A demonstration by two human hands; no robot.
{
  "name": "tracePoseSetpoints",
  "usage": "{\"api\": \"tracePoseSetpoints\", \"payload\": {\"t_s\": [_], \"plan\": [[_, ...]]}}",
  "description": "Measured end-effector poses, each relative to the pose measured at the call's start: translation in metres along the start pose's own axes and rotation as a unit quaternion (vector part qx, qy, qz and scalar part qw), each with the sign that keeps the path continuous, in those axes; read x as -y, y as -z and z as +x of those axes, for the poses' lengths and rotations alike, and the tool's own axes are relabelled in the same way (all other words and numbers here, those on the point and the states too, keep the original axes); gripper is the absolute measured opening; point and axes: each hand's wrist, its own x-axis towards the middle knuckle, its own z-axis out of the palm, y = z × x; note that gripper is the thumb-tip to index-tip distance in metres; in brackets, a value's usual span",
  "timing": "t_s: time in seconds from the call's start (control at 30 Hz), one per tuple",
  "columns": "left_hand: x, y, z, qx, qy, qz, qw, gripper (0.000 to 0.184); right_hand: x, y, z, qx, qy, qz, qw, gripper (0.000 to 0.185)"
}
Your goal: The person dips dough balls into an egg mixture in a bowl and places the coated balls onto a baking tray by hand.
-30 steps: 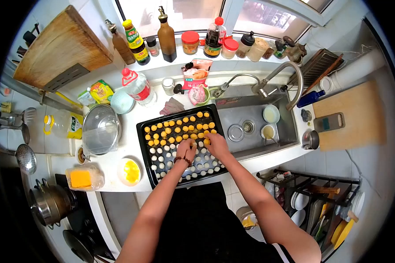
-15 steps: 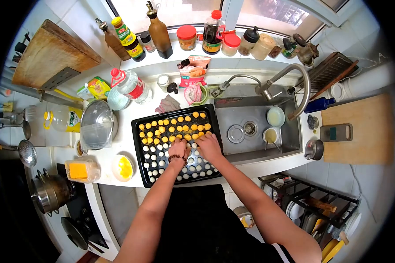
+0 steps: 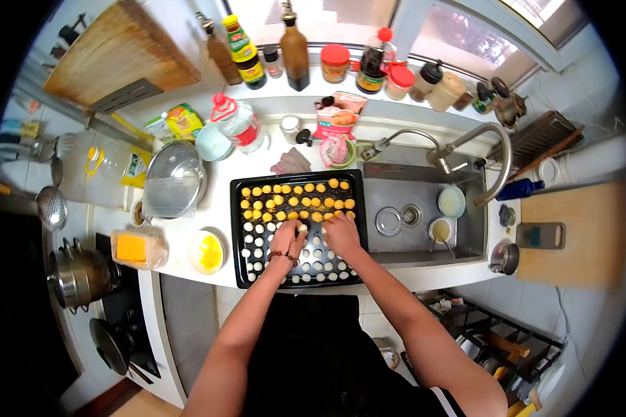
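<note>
A black baking tray (image 3: 238,240) lies on the counter, with rows of orange balls (image 3: 306,202) in its back half and white balls (image 3: 317,266) in the front half. My left hand (image 3: 287,241), with a beaded bracelet at the wrist, is over the middle of the tray; its fingers are closed on a white ball (image 3: 302,228). Just right of it, my right hand (image 3: 340,233) reaches down at the border of orange and white balls. Its fingers are bent together, and whatever they hold is hidden.
A bowl of yellow pieces (image 3: 222,254) and an orange block in plastic (image 3: 138,248) stand left of the tray. Behind are a large water bottle (image 3: 242,127) and a pink bag (image 3: 339,118). The sink (image 3: 424,236) with its faucet (image 3: 497,132) lies to the right.
The camera view has shifted, so the tray and counter sit further right in the picture. Both hands remain over the tray, near the front edge of the orange rows.
</note>
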Motion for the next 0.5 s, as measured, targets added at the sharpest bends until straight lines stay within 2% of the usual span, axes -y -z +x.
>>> {"api": "tracePoseSetpoints", "payload": {"t_s": [0.07, 0.1, 0.13, 0.17, 0.2, 0.23, 0.27, 0.4, 0.43, 0.5], "plan": [[0.018, 0.021, -0.016, -0.008, 0.026, -0.095, 0.995, 0.032, 0.005, 0.003, -0.002, -0.023, 0.001, 0.037, 0.999, 0.019], [0.025, 0.036, -0.026, -0.047, 0.010, -0.097, 0.994, 0.032, 0.013, 0.012, 0.001, -0.028, -0.002, 0.056, 0.998, 0.019], [0.029, 0.056, -0.035, -0.046, 0.024, -0.104, 0.993, 0.033, 0.023, 0.017, 0.003, -0.099, 0.016, 0.062, 0.993, 0.021], [0.038, 0.074, -0.046, -0.040, 0.037, -0.111, 0.992, 0.033, 0.037, 0.021, 0.006, -0.097, 0.025, 0.063, 0.993, 0.021], [0.062, 0.080, -0.052, -0.082, 0.024, -0.081, 0.993, 0.035, 0.054, 0.028, 0.011, -0.108, 0.027, 0.126, 0.986, 0.020], [0.071, 0.099, -0.061, -0.083, 0.051, -0.091, 0.991, 0.035, 0.073, 0.031, 0.016, -0.119, 0.027, 0.188, 0.974, 0.019], [0.087, 0.114, -0.067, -0.090, 0.060, -0.071, 0.992, 0.034, 0.092, 0.031, 0.022, -0.140, 0.064, 0.197, 0.968, 0.021], [0.180, 0.154, -0.080, -0.138, 0.069, -0.007, 0.988, 0.038, 0.193, 0.024, 0.039, -0.095, 0.104, 0.266, 0.954, 0.023], [0.194, 0.166, -0.081, -0.130, 0.091, -0.009, 0.987, 0.038, 0.218, 0.021, 0.043, -0.073, 0.110, 0.278, 0.952, 0.023], [0.223, 0.186, -0.082, -0.115, 0.068, 0.016, 0.991, 0.037, 0.259, -0.007, 0.054, -0.063, 0.126, 0.295, 0.945, 0.025]]}}
